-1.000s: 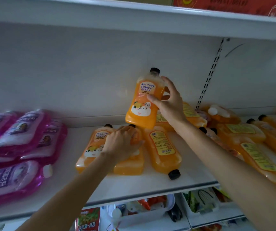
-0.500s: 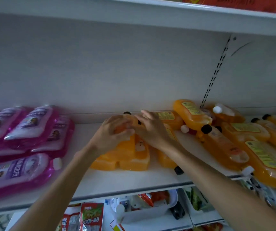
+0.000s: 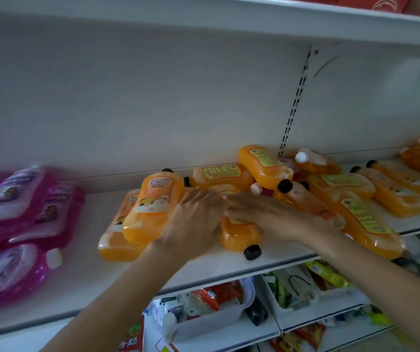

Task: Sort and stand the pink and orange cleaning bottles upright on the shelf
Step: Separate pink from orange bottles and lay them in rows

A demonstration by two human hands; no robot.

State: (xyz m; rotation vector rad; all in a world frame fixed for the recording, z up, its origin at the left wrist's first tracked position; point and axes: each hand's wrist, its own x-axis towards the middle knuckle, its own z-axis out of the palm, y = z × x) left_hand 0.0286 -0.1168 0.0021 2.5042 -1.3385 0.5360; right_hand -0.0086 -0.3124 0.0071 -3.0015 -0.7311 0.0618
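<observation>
Both hands down on the orange heap, mid-shelf. Back-up and laid against the right flank of a front-labelled orange bottle (image 3: 153, 204): left hand (image 3: 196, 219), fingers roughly straight, nothing visibly pinched, some motion blur. Flat beside it: right hand (image 3: 267, 214), fingers straight and pointing left, tips touching the left hand's fingers, palm pressed on a lying orange bottle (image 3: 239, 236) with its black cap (image 3: 252, 252) toward the front edge. Front-labelled orange bottle tilted, not upright, cap toward the back wall (image 3: 153, 110), propped on a second orange bottle (image 3: 113, 241) lying under it. Further right, more orange bottles (image 3: 356, 217) in a loose pile, lying at all angles, yellow back labels up, black and white caps mixed, one perched on top (image 3: 264, 162) with cap pointing down-right. Far left, well apart from the orange group: pink bottles (image 3: 26, 212), lying flat and stacked, white caps, heavily blurred. All of it on the white shelf (image 3: 77, 283). Below, white bins (image 3: 216, 323) of mixed packets.
</observation>
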